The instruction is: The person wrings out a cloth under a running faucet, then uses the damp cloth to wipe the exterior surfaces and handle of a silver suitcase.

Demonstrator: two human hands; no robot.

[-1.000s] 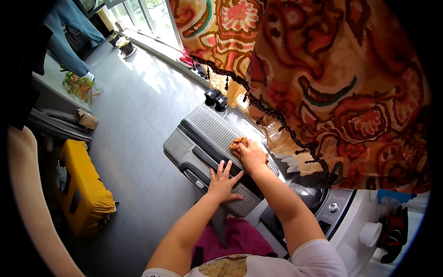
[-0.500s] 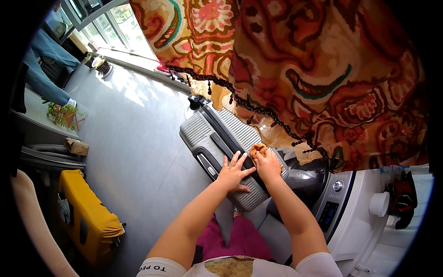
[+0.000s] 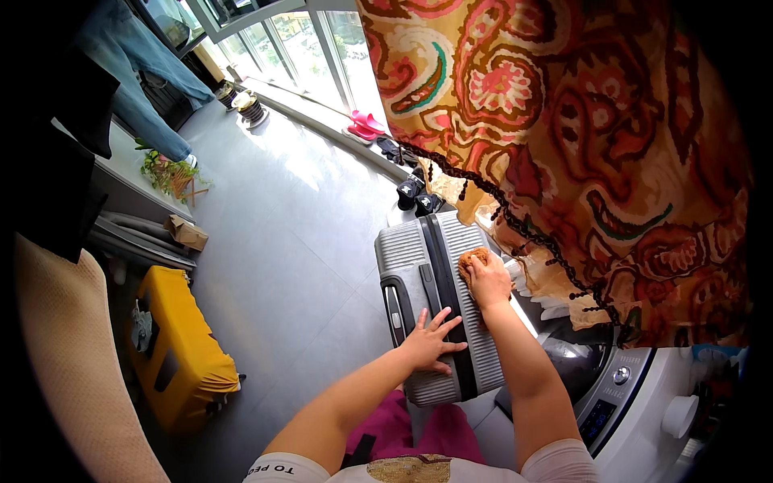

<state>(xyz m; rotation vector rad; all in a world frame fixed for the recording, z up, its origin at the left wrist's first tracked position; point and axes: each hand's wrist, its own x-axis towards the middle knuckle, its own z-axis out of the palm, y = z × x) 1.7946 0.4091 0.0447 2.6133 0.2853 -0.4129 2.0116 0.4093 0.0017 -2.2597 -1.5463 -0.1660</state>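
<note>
A grey ribbed hard-shell suitcase [image 3: 419,266] stands upright in front of me, with a black zip band down its middle and black wheels at its far end. My left hand [image 3: 431,342] lies flat with spread fingers on the near part of the suitcase. My right hand [image 3: 487,282] presses a brown cloth [image 3: 469,259] against the shell further up, close to the zip band.
A patterned red and orange curtain [image 3: 580,129] hangs at the right over a white washing machine [image 3: 636,402]. A yellow stool [image 3: 181,346] stands at the left on the grey tiled floor [image 3: 298,233]. Shoes and a potted plant [image 3: 165,173] lie near the windows.
The view has swung, so the suitcase now sits upright in the middle. My right hand with the cloth has moved further up the shell, away from my left hand.
</note>
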